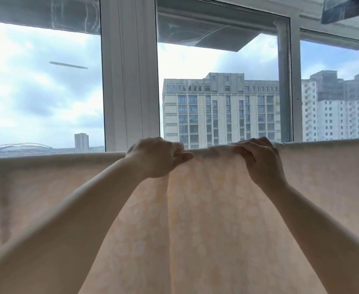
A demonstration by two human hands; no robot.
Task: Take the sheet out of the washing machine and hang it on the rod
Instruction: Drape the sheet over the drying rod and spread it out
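A pale peach sheet (206,209) with a faint white pattern hangs draped over a horizontal rod, which the fabric hides completely. The sheet's top fold runs across the whole view, slightly higher on the right. My left hand (155,158) grips the fold near the middle, fingers curled over the top and thumb in front. About a hand's width to the right, my right hand (259,160) pinches the same fold, with a small bunch of cloth raised between the two hands. Both forearms reach up from the lower corners.
Behind the sheet stands a large window with a white frame post (130,81) and a narrower post (288,81). Tall buildings (221,107) and cloudy sky show through the glass. A dark object (348,9) hangs at the top right.
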